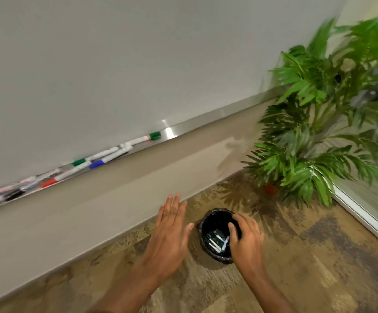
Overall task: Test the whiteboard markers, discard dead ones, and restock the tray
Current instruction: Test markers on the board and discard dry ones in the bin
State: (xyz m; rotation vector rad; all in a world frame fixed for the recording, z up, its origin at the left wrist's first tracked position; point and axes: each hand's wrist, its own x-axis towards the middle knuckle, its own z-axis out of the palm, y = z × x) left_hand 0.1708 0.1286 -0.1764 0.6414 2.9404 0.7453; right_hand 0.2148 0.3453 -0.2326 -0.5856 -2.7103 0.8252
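White-barrelled whiteboard markers (pixel 106 155) lie in a loose row on the long brushed-metal tray (pixel 183 128) along the foot of the pale grey whiteboard (pixel 115 64), up and well to the left of the fingers. Six caps can be counted there: blue, black, red, green, blue and green. Blur at the left end hides any more. Below the tray runs a plain beige wall (pixel 93 211), and under it a mottled brown and tan floor (pixel 296 256). The left hand (pixel 170 236) hovers flat, its four fingers straight and close together, pointing toward the wall. Its thumb is spread to the right, with the tip just beside one small round black bin lined with a black bag (pixel 219 258); whether they touch cannot be told. Inside the bin, between the two hands, lie several discarded markers (pixel 216 241), white barrels jumbled together, too blurred to count surely. The right hand (pixel 246 240) sits over the bin's right rim, with the fingers curled over the edge and the thumb inside the mouth, pinching the rim. Beyond those fingers, up and to the right, stands one leafy green plant (pixel 307 132) in a small red pot (pixel 270 189), beside a white-framed glass panel (pixel 364 220).
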